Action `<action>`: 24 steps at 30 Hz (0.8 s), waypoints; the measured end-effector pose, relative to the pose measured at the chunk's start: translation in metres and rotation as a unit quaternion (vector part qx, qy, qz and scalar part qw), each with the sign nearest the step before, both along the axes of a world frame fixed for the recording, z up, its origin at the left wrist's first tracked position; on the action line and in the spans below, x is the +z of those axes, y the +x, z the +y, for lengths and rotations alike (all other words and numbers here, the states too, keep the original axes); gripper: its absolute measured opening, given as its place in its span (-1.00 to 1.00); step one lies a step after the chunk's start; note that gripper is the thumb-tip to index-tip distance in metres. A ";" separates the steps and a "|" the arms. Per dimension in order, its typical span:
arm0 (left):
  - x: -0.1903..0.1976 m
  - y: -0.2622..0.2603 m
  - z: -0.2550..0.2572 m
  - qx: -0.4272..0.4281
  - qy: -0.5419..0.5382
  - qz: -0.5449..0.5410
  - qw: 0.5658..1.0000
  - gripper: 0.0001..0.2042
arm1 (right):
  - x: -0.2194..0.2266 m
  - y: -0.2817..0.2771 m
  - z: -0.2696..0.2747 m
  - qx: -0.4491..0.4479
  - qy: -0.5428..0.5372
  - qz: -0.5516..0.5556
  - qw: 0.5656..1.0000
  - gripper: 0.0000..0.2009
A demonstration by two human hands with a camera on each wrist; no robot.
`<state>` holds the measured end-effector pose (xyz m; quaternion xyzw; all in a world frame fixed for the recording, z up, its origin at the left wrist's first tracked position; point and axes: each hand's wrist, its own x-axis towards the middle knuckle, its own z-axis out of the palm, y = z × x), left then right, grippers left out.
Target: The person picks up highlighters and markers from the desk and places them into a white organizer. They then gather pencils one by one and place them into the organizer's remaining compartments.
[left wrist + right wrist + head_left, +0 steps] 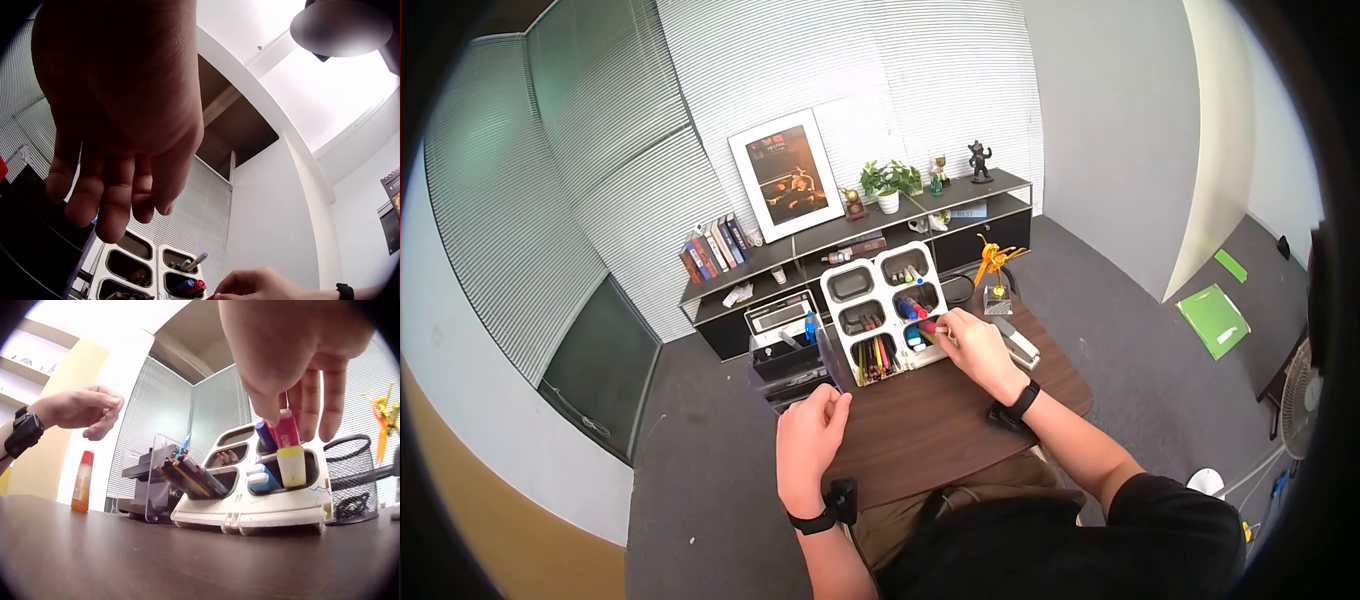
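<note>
Brown tabletop (137, 550) below, the right hand (300, 356) pinches a bright pink marker (286, 431).

six-pocket organizer (250, 520): 1 | its compartments: 6 | pink highlighter (285, 430): 1 | white-capped light-blue markers (263, 480): 2 | pencils (874, 358): overlapping, uncountable | red-capped bottle (82, 484): 1 | mesh holder (354, 490): 1 | framed poster (786, 176): 1 | black figurine (979, 163): 1 | fan (1302, 400): 1
</note>
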<state>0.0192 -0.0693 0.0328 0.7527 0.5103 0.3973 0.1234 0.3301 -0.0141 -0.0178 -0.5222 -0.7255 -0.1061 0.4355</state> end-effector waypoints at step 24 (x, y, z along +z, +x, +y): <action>-0.020 -0.007 0.009 -0.106 -0.177 0.083 0.975 -0.80 | -0.011 -0.106 -0.087 0.296 -0.070 -0.150 0.941 -0.84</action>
